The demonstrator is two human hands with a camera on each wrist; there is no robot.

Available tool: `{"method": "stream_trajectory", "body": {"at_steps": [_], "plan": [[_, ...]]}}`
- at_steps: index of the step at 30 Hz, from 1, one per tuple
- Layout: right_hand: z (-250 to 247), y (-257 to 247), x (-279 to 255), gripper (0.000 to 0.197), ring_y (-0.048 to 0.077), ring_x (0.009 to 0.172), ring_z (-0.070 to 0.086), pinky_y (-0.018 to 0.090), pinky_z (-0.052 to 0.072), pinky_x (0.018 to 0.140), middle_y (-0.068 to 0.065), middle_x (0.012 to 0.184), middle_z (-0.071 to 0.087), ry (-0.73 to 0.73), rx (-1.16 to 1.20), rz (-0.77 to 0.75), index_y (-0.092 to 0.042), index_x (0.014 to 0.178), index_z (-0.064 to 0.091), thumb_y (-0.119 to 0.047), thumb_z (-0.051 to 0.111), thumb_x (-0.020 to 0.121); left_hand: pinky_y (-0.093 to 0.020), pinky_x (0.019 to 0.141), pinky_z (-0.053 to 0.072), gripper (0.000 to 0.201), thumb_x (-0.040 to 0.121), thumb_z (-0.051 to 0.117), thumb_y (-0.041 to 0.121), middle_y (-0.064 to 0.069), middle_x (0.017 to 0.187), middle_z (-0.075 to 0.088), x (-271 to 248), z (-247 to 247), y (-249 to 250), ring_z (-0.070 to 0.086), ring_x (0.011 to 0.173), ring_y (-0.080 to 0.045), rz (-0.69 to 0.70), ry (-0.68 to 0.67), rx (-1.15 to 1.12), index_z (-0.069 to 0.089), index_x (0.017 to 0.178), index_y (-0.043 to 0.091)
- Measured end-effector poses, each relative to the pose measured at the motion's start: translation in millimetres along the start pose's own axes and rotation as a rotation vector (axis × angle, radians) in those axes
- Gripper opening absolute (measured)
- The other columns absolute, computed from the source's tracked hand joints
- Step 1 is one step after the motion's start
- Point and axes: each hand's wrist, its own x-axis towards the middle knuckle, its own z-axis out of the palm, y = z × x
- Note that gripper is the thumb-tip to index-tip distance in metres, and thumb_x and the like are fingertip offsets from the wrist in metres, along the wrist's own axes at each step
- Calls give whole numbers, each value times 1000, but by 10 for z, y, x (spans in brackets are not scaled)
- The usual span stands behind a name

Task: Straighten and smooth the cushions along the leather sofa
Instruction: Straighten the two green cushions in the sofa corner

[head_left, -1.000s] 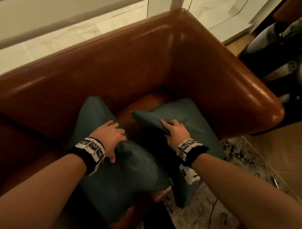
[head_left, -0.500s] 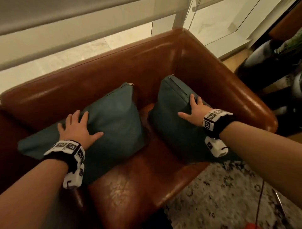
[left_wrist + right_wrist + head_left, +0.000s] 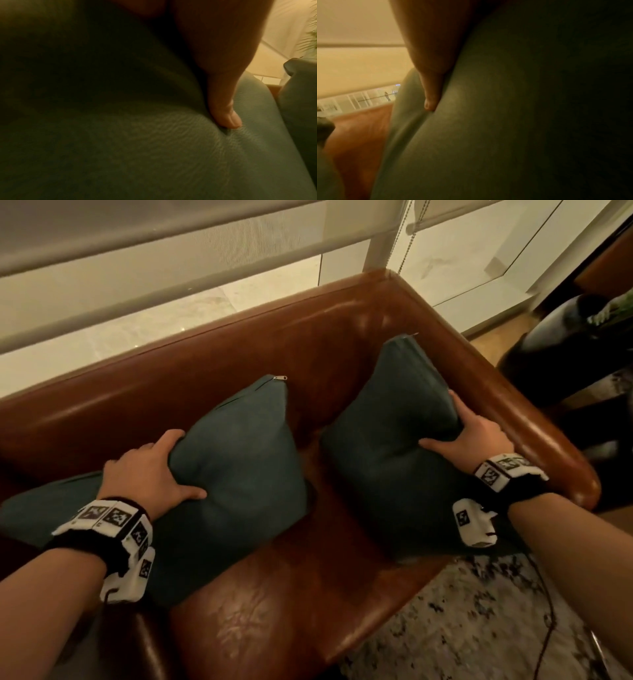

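Two dark teal cushions, the left cushion (image 3: 239, 460) and the right cushion (image 3: 394, 440), lean against the sofa (image 3: 308, 611) back, near its right corner. The left hand (image 3: 147, 470) and right hand (image 3: 476, 433) each grip an outer edge. The left wrist view alone shows a thumb (image 3: 228, 117) denting the fabric.

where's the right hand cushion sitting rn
In the head view the right cushion stands in the sofa's right corner, propped against the armrest, gripped by the right hand.
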Motion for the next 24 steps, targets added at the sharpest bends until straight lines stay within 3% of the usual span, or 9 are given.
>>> {"method": "stream_trajectory", "body": {"at_steps": [4,7,11,13,15,18,21,24], "plan": [[105,-88,240,114,37,116,54,45,49,92,16,136,49,-105,-35,56,-48,152,-4,-75,68,67,-54,95,47,102,55,80,68,-8,127,59,169,127,128,57,112,-37,-42,29,-90,26,137,40],[456,-216,328,121,41,130,43,55,41,103,17,151,34,-207,-148,42,-51,148,-14,-82,65,62,-62,112,26,110,56,76,72,-4,150,40,280,273,160,42,134,-35,-56,-22,-34,17,143,40],[409,-315,327,123,45,138,31,62,31,109,17,158,23,-214,-205,102,-47,151,-12,-81,66,61,-62,118,11,114,64,70,73,2,163,14,121,231,67,17,149,-30,-16,-27,-47,3,151,42],[290,-402,208,123,45,140,28,63,30,109,17,159,19,-107,-249,69,-43,152,-10,-77,69,63,-57,120,11,97,77,64,64,4,163,15,-187,223,-10,15,150,-26,20,112,-102,7,152,39],[259,-629,-55,113,43,141,25,63,29,110,17,159,20,52,-246,-60,-38,153,-4,-66,70,72,-53,121,13,78,86,57,52,5,161,22,-664,288,-133,18,150,-23,-5,224,-201,16,152,37],[490,-1138,-704,85,41,138,29,60,30,108,16,152,31,154,-119,-347,-31,154,15,-45,63,86,-49,121,11,67,90,51,43,9,160,23,-1540,528,-433,16,150,-18,-118,216,-339,23,150,38],[994,-1696,-1512,76,42,131,38,57,38,104,17,145,40,-58,-124,-554,-28,152,28,-34,65,86,-49,121,9,63,90,48,41,10,161,20,-2458,875,-917,11,151,-17,-293,175,-391,25,149,38],[1631,-2268,-2370,69,39,128,45,51,41,106,19,140,46,-356,-186,-774,-22,148,40,-28,67,85,-53,121,7,63,90,49,40,5,164,11,-3330,1219,-1502,4,152,-24,-577,137,-409,26,148,38]]}}
